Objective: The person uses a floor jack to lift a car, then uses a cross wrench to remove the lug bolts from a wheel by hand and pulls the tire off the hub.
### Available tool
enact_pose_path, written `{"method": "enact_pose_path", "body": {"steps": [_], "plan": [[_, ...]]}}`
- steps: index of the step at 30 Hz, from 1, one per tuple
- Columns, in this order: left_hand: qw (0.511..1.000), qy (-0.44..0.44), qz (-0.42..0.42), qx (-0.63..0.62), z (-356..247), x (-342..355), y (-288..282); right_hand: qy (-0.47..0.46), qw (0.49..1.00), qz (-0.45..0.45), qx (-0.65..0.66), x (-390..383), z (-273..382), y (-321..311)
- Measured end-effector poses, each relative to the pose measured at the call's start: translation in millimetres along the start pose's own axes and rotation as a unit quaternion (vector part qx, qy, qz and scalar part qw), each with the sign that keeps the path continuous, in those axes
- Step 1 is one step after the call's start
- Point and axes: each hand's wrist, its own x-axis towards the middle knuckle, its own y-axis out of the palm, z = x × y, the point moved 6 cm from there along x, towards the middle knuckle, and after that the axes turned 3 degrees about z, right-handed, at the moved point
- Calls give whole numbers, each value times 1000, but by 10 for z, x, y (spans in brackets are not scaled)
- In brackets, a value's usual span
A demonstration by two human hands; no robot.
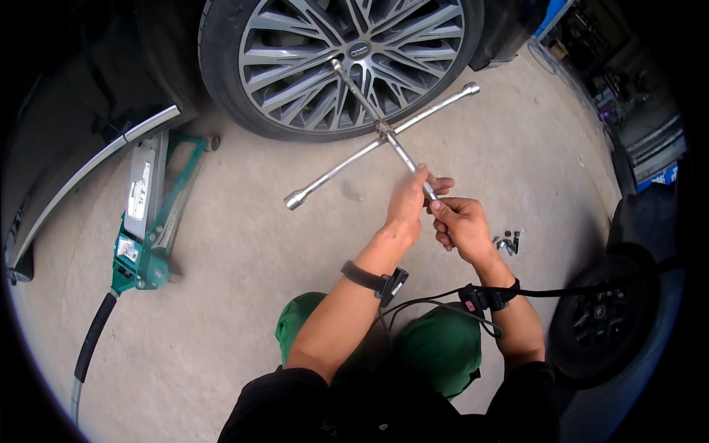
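A four-way lug wrench (382, 131) reaches from my hands to the car wheel (360, 50). Its far socket meets the wheel close to the hub, left of the centre cap. The wheel has grey multi-spoke alloy and a black tyre (221, 96). My left hand (410, 193) is closed round the near arm of the wrench, its thumb lying along the shaft. Just below it, my right hand (459, 221) grips the near end of the same arm. The two cross arms stick out to the left and right, untouched.
A green floor jack (144, 255) with a black handle stands at the left beside the dark car body (88, 96). Several small bolts (508, 242) lie on the concrete floor (221, 317) right of my right hand. Another car's wheel (602, 314) is at the right; a black cable (583, 290) runs to my wrists.
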Motion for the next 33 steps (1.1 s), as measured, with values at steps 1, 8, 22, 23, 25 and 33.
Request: {"method": "enact_pose_path", "body": {"steps": [1, 8, 22, 23, 25, 33], "plan": [[1000, 2, 3, 2, -8, 17, -36, 1, 1000, 2, 2, 26, 2, 29], [999, 3, 27, 33, -93, 36, -97, 21, 997, 18, 71, 96, -35, 90], [998, 55, 36, 9, -273, 184, -242, 155, 890, 174, 392, 366, -126, 490], [998, 56, 37, 4, -275, 163, -258, 142, 920, 156, 331, 344, -85, 511], [997, 57, 46, -5, -271, 147, -246, 106, 966, 114, 207, 312, 20, 504], [995, 44, 74, -46, -303, 87, -147, -243, 829, -129, -487, -32, 657, 641]]}}
